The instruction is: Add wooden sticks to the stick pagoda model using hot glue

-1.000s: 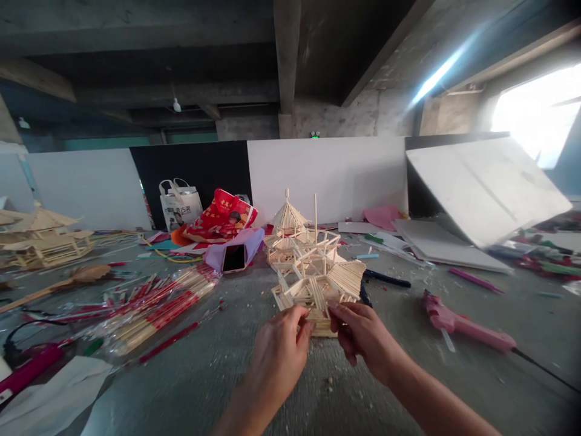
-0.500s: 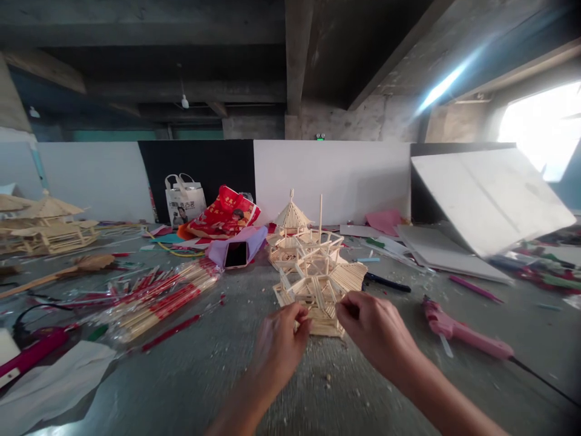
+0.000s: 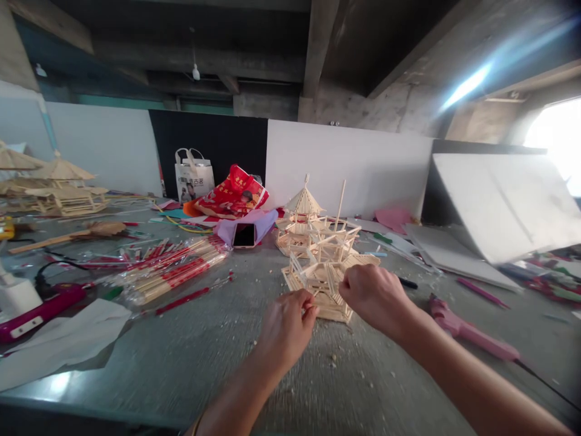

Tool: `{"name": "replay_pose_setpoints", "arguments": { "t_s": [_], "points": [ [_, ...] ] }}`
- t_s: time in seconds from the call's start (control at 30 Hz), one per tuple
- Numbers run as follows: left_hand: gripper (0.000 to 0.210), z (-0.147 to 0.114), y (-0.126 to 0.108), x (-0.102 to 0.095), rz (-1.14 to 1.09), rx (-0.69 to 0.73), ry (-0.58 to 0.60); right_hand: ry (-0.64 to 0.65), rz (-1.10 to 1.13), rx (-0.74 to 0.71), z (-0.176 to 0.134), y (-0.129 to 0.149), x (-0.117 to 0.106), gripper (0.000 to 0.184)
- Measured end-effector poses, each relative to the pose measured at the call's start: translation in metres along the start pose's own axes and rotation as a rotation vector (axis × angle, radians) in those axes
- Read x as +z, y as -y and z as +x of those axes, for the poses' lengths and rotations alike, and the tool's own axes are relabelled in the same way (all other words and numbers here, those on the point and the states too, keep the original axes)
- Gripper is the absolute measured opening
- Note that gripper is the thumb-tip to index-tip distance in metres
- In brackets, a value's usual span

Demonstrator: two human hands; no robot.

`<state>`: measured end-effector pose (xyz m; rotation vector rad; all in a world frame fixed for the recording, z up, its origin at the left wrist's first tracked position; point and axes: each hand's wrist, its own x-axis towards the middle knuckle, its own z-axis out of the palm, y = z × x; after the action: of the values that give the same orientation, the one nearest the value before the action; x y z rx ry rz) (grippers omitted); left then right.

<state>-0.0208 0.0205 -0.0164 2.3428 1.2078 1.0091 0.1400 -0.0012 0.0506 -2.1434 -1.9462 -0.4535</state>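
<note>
The stick model [image 3: 323, 275] is stretching away lengthwise, roof tip [image 3: 307, 179] pointing up; left hand [image 3: 288, 324] and right hand [image 3: 376, 297] are hovering curled nearby (can't tell if they're pinching anything).

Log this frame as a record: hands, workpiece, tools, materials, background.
left_hand: left hand, fingers curled, at the model's near edge; grip unclear
right_hand: right hand, fingers curled, overlapping the model's right side in view; grip unclear
workpiece: wooden stick model, open framework, peaked roof at the back
tool: pink glue gun, lying right of the model
materials: bundled sticks in clear wrap, left of the model
background: red bag, white tote
</note>
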Motion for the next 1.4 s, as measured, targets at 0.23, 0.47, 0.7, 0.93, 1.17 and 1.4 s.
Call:
{"name": "replay_pose_setpoints", "arguments": {
  "t_s": [0.23,0.47,0.7,0.93,1.17,1.4],
  "points": [
    [0.007,-0.001,0.001,0.0,-0.026,0.016,-0.02,-0.011,-0.033,0.017,0.001,0.003,-0.002,0.019],
    [0.01,0.0,0.003,0.001,-0.038,0.019,-0.032,-0.004,-0.066,0.006,0.003,0.005,-0.002,0.019],
    [0.01,-0.001,0.003,0.001,-0.056,0.027,-0.024,-0.018,-0.108,-0.045,0.005,0.006,-0.002,0.02],
    [0.01,-0.002,0.003,0.0,-0.071,0.027,-0.015,0.017,-0.123,-0.074,0.009,0.006,-0.001,0.021],
    [0.008,-0.002,0.005,0.0,-0.078,0.048,-0.04,-0.017,-0.056,-0.175,-0.003,-0.008,-0.025,0.02],
    [0.009,-0.003,0.003,0.0,-0.108,0.066,-0.005,-0.109,-0.131,-0.541,-0.004,-0.025,-0.029,0.021]
  ]
}}
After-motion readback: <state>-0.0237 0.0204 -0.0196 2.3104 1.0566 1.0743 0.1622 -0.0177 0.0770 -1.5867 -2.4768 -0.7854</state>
